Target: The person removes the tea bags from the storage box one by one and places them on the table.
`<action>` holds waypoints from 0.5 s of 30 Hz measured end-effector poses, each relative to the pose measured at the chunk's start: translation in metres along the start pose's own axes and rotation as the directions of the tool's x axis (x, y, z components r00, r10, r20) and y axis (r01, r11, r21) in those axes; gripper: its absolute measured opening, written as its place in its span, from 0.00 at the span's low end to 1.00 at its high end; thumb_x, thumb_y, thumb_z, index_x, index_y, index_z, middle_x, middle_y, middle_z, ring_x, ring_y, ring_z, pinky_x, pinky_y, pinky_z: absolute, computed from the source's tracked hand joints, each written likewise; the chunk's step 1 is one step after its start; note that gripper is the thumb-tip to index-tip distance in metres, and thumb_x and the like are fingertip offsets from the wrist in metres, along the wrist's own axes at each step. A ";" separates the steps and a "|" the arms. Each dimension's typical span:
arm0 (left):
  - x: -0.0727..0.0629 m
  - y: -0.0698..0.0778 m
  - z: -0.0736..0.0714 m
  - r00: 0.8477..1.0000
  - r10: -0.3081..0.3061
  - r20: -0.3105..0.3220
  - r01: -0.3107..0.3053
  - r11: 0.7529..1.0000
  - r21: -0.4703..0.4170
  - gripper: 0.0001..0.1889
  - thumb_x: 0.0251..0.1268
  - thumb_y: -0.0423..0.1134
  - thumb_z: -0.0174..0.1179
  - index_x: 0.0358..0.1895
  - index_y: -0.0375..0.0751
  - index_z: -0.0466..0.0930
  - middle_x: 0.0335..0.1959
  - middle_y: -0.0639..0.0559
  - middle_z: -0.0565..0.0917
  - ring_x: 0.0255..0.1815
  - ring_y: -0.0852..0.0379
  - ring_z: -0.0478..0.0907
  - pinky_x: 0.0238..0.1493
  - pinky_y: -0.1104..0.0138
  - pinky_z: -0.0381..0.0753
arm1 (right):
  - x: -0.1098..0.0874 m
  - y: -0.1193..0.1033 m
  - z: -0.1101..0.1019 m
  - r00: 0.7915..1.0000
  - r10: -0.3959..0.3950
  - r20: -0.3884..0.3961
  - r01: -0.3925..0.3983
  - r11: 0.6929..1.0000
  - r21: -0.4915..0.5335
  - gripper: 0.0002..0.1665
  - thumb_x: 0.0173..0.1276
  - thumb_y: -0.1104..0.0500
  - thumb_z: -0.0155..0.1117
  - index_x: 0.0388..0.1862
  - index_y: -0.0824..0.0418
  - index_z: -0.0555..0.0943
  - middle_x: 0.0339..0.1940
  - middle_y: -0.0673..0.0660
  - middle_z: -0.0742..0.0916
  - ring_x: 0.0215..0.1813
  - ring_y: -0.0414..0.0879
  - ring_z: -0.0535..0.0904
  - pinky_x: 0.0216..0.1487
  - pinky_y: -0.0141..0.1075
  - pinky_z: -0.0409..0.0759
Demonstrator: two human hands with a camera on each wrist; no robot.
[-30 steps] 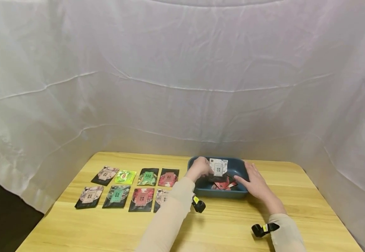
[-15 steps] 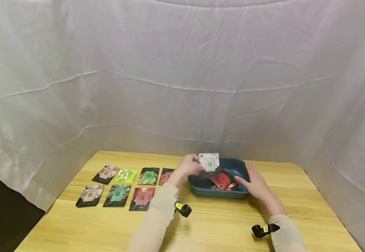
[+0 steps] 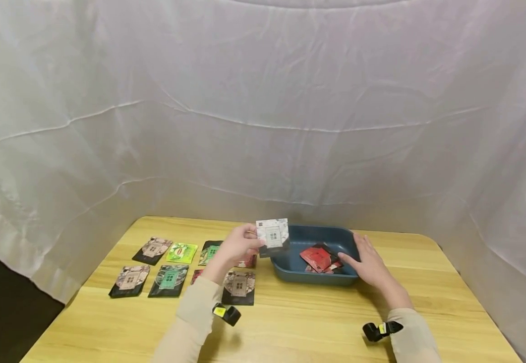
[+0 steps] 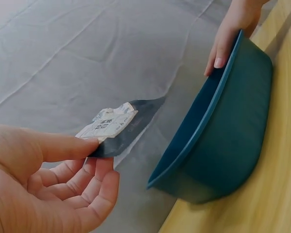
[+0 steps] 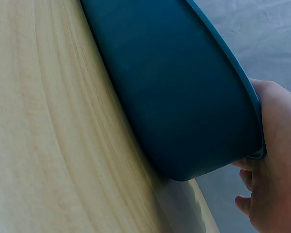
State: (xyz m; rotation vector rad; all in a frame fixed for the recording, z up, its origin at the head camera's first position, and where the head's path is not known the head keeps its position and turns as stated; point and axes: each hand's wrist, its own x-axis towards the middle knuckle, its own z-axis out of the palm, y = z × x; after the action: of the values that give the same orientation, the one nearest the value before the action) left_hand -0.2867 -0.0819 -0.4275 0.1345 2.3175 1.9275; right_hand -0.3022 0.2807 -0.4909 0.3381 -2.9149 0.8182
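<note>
My left hand (image 3: pixel 237 244) holds a tea sachet (image 3: pixel 273 238) with a white floral top and a black lower part, just left of the blue basin (image 3: pixel 312 278) and above the table. In the left wrist view, thumb and fingers pinch the sachet (image 4: pixel 117 127) at one edge. At the basin's right end my right hand (image 3: pixel 371 262) grips the rim, its thumb reaching over the inner side. The right wrist view has this hand (image 5: pixel 281 145) against the rim of the basin (image 5: pixel 174 92). Red and black sachets (image 3: pixel 318 257) lie inside the basin.
Left of the basin, sachets lie in two rows: a yellow-green one (image 3: pixel 182 252), a green-labelled one (image 3: pixel 169 280), a beige-labelled one (image 3: pixel 129 281) and a brownish one (image 3: pixel 238 287) among them. My left forearm partly covers some. A grey curtain (image 3: pixel 290 151) hangs behind the wooden table (image 3: pixel 317 322).
My left hand has lifted the white and black sachet out of the basin and carried it left. The right hand has stayed at the basin's right end.
</note>
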 end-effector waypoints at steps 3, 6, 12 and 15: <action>-0.009 -0.004 -0.015 1.000 0.001 -0.023 0.000 1.000 0.018 0.15 0.60 0.28 0.63 0.50 0.32 0.73 0.42 0.40 0.83 0.32 0.57 0.81 0.40 0.58 0.85 | 0.000 -0.001 0.000 1.000 -0.006 -0.005 0.006 1.000 0.003 0.55 0.70 0.36 0.54 0.78 0.70 0.45 0.78 0.74 0.53 0.78 0.71 0.42 0.73 0.67 0.45; -0.018 -0.010 -0.033 0.999 0.008 -0.031 -0.007 1.000 0.031 0.17 0.61 0.29 0.62 0.53 0.31 0.73 0.42 0.40 0.83 0.32 0.58 0.82 0.42 0.58 0.85 | 0.000 -0.002 0.001 1.000 -0.006 -0.004 0.006 1.000 0.014 0.56 0.70 0.36 0.54 0.78 0.70 0.45 0.78 0.74 0.53 0.78 0.71 0.41 0.73 0.67 0.45; -0.044 -0.025 -0.075 1.000 0.009 -0.020 -0.010 0.999 -0.033 0.21 0.64 0.28 0.58 0.59 0.26 0.68 0.45 0.39 0.82 0.38 0.58 0.83 0.44 0.65 0.85 | 0.003 0.001 0.005 1.000 -0.010 -0.005 0.010 1.000 0.010 0.55 0.70 0.35 0.54 0.78 0.69 0.45 0.78 0.73 0.53 0.78 0.71 0.41 0.73 0.67 0.45; -0.058 -0.030 -0.097 0.999 0.005 -0.038 -0.006 0.999 -0.049 0.21 0.67 0.28 0.56 0.60 0.24 0.65 0.45 0.42 0.81 0.38 0.59 0.82 0.43 0.68 0.84 | 0.004 0.002 0.006 1.000 -0.006 -0.005 0.006 1.000 0.006 0.56 0.70 0.35 0.53 0.78 0.68 0.44 0.78 0.73 0.53 0.78 0.70 0.42 0.73 0.67 0.45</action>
State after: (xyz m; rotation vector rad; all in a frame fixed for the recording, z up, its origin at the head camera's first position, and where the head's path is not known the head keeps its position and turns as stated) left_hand -0.2433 -0.1901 -0.4376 0.1008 2.2935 2.0046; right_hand -0.3068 0.2788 -0.4963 0.3451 -2.9053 0.8264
